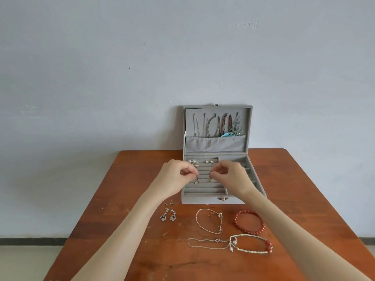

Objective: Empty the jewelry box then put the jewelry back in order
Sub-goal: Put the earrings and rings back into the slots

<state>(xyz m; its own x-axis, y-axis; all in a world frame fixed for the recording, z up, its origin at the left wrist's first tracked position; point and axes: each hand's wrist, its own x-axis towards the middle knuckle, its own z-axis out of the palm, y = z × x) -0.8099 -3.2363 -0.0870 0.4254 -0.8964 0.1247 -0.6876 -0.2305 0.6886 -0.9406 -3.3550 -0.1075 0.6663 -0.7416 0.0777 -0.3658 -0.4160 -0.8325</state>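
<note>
The grey velvet jewelry box (203, 200) stands open on the table with its lid upright. Necklaces (218, 125) hang inside the lid above a pocket. Both hands hover over the ring-roll section. My left hand (176, 175) pinches a drop earring (196, 181) and my right hand (230, 175) pinches its twin (209, 179); both earrings hang against the rolls. Pearl studs (192, 162) and small studs (209, 162) sit in the back rolls.
On the brown wooden table (113, 199) in front of the box lie a pair of dangle earrings (168, 215), small studs (169, 203), a thin chain bracelet (209, 221), a red bead bracelet (249, 222), a silver chain (205, 242) and a gold bracelet with red beads (253, 244). A wall stands behind.
</note>
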